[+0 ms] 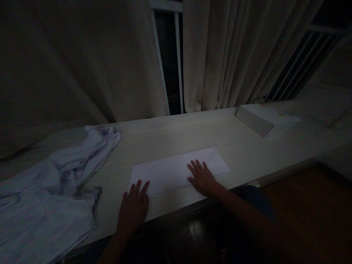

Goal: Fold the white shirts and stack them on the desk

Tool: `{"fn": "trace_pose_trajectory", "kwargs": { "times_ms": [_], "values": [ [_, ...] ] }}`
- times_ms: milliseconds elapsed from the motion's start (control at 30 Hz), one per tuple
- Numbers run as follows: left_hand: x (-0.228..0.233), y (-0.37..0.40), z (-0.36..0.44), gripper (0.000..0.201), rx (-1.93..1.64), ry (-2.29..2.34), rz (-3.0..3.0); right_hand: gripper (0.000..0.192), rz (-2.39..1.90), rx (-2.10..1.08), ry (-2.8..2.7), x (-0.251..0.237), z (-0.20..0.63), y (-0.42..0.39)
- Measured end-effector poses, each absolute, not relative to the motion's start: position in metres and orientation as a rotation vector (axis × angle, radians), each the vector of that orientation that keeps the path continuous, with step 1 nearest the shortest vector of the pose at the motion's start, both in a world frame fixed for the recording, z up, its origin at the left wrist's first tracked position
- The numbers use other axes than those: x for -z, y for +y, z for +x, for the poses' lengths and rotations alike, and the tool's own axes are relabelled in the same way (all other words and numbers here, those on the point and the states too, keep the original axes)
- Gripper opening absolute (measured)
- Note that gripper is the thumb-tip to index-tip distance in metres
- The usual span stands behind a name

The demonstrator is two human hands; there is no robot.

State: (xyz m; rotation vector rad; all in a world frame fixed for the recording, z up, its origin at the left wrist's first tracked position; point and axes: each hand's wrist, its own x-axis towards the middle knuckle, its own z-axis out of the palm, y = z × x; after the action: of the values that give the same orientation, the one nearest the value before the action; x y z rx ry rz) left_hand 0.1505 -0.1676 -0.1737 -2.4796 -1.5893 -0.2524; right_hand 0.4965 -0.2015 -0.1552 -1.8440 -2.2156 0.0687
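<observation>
From my end I see the left hand (134, 205), lower left of centre, palm down with loose, parted fingers at the near corner of the white cloth (167, 172); the right hand (202, 178) lies flat on its near edge, fingers spread, gripping nothing; the cloth sits just below the frame's centre; to smooth it well, I'd anchor one end and stroke outward lightly, keeping the edges straight; brown floor (308, 205) shows lower right; the pale table (170, 135) bears rumpled clothes (63, 172) at left and a grey panel (254, 122) at right; beyond, drawn curtains (214, 47) flank a dark window (169, 58) in a dim room.
</observation>
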Motion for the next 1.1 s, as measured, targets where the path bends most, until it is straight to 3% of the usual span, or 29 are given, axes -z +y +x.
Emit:
{"fn": "trace_pose_trajectory", "kwargs": {
  "times_ms": [200,367,600,700,867,1100],
  "values": [
    [0.17,-0.169,0.153,0.054,0.179,-1.57,-2.416,0.062,-2.08,0.046,-2.05,0.168,0.597,-0.221],
    [0.159,-0.166,0.175,0.054,0.201,-1.485,-2.399,0.058,-2.03,0.014,-1.786,0.178,0.632,-0.232],
    [0.138,-0.184,0.325,0.05,0.247,-0.922,-2.842,0.039,-2.013,-0.098,-0.987,0.187,0.656,-0.241],
    [0.14,-0.193,0.386,0.054,0.268,-0.868,-2.944,0.038,-2.056,-0.201,-1.044,0.185,0.658,-0.243],
    [0.151,-0.194,0.434,0.056,0.296,-0.857,-2.993,0.052,-2.038,-0.222,-1.24,0.179,0.656,-0.249],
    [0.151,-0.189,0.47,0.05,0.367,-0.892,-2.983,0.046,-1.984,-0.245,-1.233,0.178,0.659,-0.253]
  ]
}}
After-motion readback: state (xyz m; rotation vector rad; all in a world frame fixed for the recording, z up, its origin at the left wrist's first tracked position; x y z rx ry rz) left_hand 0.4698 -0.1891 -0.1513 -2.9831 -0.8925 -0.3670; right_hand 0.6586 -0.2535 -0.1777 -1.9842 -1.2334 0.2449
